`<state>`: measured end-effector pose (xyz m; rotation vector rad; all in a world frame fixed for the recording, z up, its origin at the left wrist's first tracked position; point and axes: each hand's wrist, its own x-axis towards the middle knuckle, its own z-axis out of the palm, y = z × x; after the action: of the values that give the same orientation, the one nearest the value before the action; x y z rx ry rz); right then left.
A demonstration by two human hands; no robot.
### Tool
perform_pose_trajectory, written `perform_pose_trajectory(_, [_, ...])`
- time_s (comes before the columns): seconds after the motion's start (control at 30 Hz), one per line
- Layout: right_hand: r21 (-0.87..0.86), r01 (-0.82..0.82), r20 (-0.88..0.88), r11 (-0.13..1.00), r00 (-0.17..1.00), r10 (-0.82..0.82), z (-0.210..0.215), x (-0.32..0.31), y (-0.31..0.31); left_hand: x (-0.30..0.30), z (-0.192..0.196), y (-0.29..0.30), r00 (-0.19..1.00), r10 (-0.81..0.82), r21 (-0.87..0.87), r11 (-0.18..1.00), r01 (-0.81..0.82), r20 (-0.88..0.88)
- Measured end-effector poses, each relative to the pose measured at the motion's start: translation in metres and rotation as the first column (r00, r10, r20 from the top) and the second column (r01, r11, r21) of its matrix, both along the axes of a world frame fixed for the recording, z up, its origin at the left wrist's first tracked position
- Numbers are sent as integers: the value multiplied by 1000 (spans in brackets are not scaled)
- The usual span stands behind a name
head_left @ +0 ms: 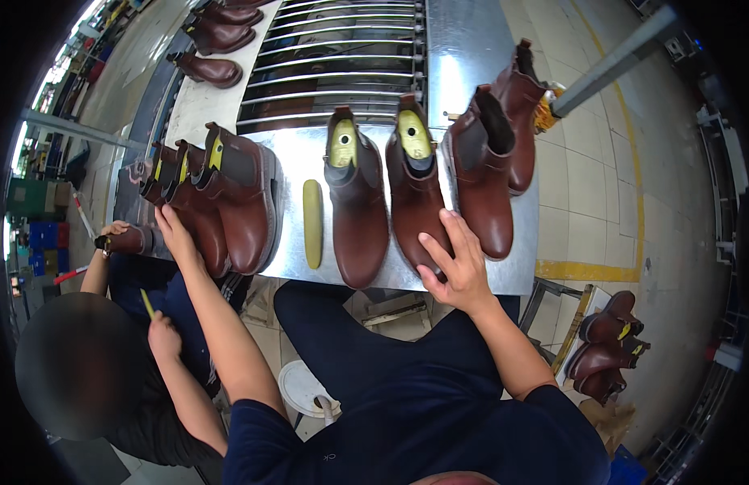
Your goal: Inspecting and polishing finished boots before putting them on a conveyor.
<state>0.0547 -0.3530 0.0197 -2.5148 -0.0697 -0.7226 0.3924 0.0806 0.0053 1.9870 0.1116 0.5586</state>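
My right hand (pixel 458 260) rests with spread fingers on the toe of a brown ankle boot (pixel 416 206), which has a yellow-green insole (pixel 412 133) inside its shaft. Left of it stands another brown boot (pixel 358 218), also with a yellow-green insole showing. A loose yellow-green insole (pixel 312 224) lies lengthwise on the metal table (pixel 289 174). Out to the left, my left hand (pixel 177 232) has its fingers stretched against the side of a brown boot (pixel 198 217) in a close group; its far fingers are partly hidden. The nearest boot of that group (pixel 249 218) stands upright.
Two more boots (pixel 481 182) stand at the table's right end. Beyond are a roller conveyor (pixel 330 73) and several boots (pixel 217 71) on a white strip. At left, a co-worker's hands hold a boot (pixel 125 241) and a thin yellow-green piece (pixel 147 303). Boots (pixel 605 356) sit on a low rack at right.
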Motion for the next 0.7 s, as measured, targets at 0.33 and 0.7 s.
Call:
perform_pose_trajectory(0.33, [-90,37,206,995,978,-18,0,-15,-2,-178,-8,-173,893,-432,518,796,314,123])
perform_pose_trajectory(0.7, [41,442,47,896,895,-443,5,-9,-51,-180,-23,-183,924,-378,516,802,300,50])
